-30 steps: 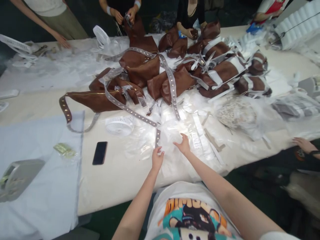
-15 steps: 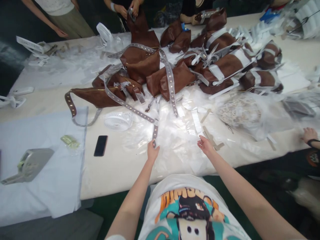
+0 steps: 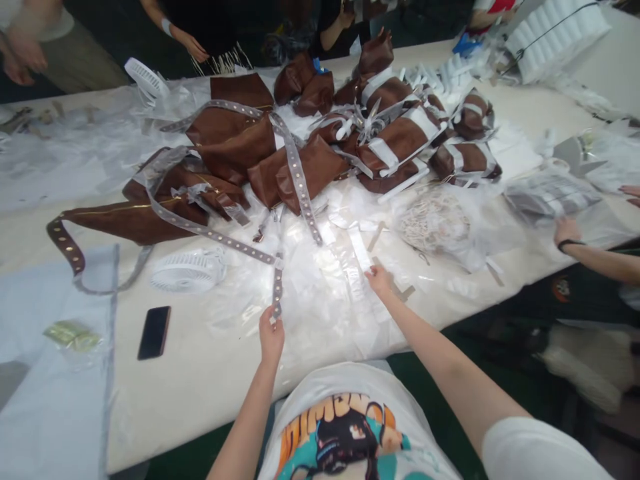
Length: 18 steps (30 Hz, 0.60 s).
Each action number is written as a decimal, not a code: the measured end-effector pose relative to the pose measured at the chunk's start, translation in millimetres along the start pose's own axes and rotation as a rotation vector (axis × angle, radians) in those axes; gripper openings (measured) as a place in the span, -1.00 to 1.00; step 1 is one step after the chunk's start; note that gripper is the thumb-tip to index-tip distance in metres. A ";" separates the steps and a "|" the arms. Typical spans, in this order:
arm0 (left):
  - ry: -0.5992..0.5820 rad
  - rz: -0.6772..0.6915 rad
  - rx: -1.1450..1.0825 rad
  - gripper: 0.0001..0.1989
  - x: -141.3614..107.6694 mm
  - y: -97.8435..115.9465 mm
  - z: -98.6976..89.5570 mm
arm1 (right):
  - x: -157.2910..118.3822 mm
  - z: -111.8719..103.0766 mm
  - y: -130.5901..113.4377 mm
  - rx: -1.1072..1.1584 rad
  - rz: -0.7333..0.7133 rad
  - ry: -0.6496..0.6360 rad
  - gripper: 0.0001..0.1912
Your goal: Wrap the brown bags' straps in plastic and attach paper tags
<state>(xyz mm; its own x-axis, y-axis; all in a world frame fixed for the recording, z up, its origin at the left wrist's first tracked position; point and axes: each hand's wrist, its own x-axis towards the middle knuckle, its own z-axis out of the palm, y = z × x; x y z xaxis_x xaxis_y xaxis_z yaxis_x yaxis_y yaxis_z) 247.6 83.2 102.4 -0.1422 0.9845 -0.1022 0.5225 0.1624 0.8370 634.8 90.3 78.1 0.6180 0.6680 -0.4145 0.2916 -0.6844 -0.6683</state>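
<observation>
One left hand and one right hand belong to the wearer. There are one phone, one green packet, two clearly visible white fans, one bagged cord bundle, one tied foam bundle and at least three studded straps. At least ten brown bags show, overlapping, exact number unclear.

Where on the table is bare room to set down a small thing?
The table is bare between phone, left arm and near edge; so is the blue cloth below the green packet. Brown bags crowd the middle; plastic lies left of the right hand.
</observation>
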 end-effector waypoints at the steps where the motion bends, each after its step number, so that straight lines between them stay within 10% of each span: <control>1: 0.005 -0.022 -0.004 -0.62 -4.2 0.8 -6.7 | 9.1 0.0 -0.7 -0.045 0.004 0.028 -0.60; 7: -0.035 -0.176 -0.087 -0.61 -20.3 11.7 -22.8 | 31.2 7.7 -7.6 -0.187 0.040 0.037 -0.63; 18: -0.270 -0.331 -0.311 -0.51 -11.1 73.9 9.6 | 7.4 -13.8 -39.5 0.167 -0.104 -0.123 -0.77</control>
<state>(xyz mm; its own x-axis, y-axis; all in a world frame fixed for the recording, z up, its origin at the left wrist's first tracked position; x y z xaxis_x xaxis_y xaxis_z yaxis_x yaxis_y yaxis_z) 295.8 84.9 160.2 -0.0146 0.8723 -0.4887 0.2058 0.4809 0.8523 637.9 118.3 110.0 0.4945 0.7702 -0.4028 0.2180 -0.5585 -0.8003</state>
